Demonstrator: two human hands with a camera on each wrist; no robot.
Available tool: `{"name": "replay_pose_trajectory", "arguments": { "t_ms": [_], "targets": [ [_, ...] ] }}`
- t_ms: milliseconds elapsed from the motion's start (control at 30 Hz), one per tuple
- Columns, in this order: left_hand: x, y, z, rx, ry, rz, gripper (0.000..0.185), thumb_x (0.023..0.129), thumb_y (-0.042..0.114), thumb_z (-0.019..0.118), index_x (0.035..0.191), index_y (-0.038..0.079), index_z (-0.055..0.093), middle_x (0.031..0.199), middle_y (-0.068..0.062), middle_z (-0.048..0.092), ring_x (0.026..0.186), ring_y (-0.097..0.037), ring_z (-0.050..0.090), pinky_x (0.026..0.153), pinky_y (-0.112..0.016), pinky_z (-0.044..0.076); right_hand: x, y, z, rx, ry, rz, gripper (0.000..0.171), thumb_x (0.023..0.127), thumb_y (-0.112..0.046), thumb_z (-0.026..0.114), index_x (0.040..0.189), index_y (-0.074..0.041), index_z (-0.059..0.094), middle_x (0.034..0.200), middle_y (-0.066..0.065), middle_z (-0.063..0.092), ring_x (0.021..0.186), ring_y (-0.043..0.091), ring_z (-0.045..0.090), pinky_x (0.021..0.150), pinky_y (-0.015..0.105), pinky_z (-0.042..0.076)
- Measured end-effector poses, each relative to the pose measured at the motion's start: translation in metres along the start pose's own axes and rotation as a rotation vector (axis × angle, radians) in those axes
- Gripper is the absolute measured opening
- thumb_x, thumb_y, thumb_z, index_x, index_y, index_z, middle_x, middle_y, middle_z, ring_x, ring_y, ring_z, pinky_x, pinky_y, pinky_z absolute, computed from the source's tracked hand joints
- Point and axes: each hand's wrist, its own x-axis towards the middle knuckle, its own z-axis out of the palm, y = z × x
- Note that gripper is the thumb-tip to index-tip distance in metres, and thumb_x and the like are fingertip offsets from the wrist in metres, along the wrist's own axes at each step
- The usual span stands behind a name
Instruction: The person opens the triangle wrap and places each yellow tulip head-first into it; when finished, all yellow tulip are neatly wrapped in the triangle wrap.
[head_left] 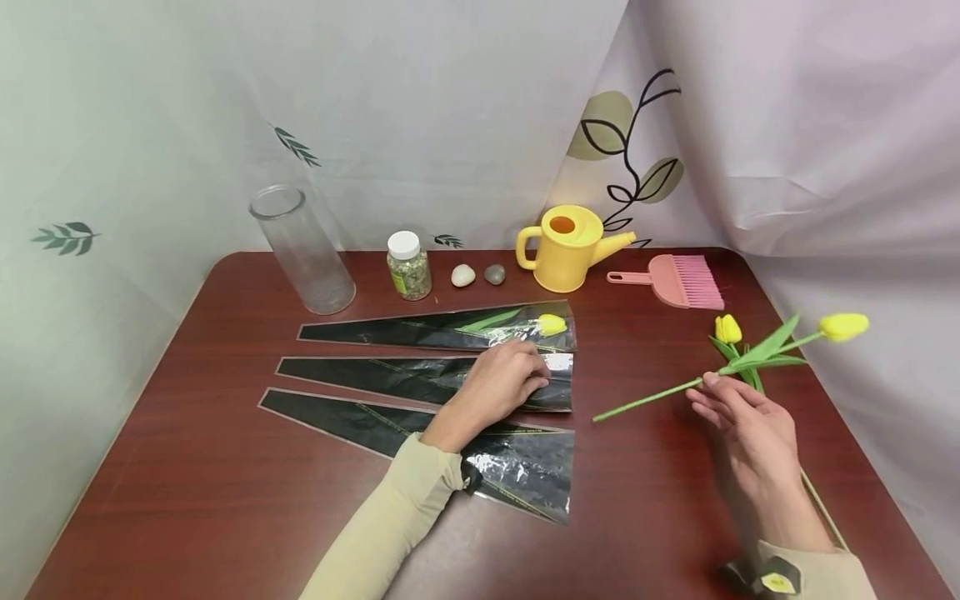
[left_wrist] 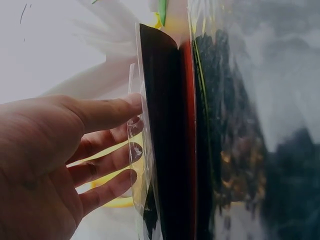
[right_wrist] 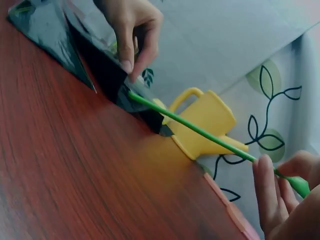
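My left hand [head_left: 504,377] pinches the clear front film of the middle black-backed flower sleeve [head_left: 375,375] near its wide right end. In the left wrist view, the film [left_wrist: 135,172] stands off the dark backing between thumb and fingertips. My right hand [head_left: 761,433] holds an artificial yellow tulip [head_left: 843,327] by its green stem, just below the leaves. The bloom points right, and the bare stem end slants down left toward the sleeve. Above, another sleeve [head_left: 352,332] contains a yellow tulip [head_left: 552,324]. A third sleeve [head_left: 525,471] lies partly under my left forearm.
Another yellow tulip [head_left: 727,329] lies at the right, partly hidden by my right hand. Along the back stand a clear glass cylinder vase [head_left: 311,258], a white-capped jar [head_left: 409,271], two stones [head_left: 462,275], a yellow watering can [head_left: 566,254] and a pink brush [head_left: 675,282].
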Motion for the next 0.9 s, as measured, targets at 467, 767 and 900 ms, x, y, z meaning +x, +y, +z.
{"name": "replay_pose_trajectory", "arguments": {
  "t_ms": [467,767,900],
  "targets": [
    [0.001,0.0,-0.001,-0.014,0.049,-0.008,0.009,0.091,0.026,0.072,0.094,0.021,0.078,0.093,0.007,0.064,0.093,-0.013,0.058,0.079,-0.029,0.05,0.002,0.031,0.031,0.048,0.164,0.082,0.015,0.086,-0.004,0.074,0.099,0.003,0.074,0.096,0.013,0.073,0.079,0.022,0.073,0.071,0.032,0.057],
    [0.003,0.0,0.0,-0.042,0.078,0.007,0.008,0.091,0.026,0.072,0.094,0.02,0.078,0.092,0.008,0.064,0.091,-0.013,0.058,0.079,-0.028,0.049,-0.002,0.07,0.079,-0.118,0.218,0.287,0.006,0.086,-0.015,0.077,0.087,-0.01,0.078,0.086,0.006,0.074,0.054,0.007,0.062,0.051,0.018,0.051],
    [0.003,0.001,-0.001,-0.046,0.063,-0.005,0.009,0.091,0.026,0.072,0.094,0.021,0.078,0.092,0.008,0.063,0.091,-0.013,0.059,0.079,-0.028,0.049,-0.004,0.076,0.093,-0.233,0.211,0.347,0.01,0.084,-0.022,0.08,0.087,-0.013,0.078,0.08,0.001,0.073,0.048,0.004,0.05,0.046,0.016,0.044]
  ]
}}
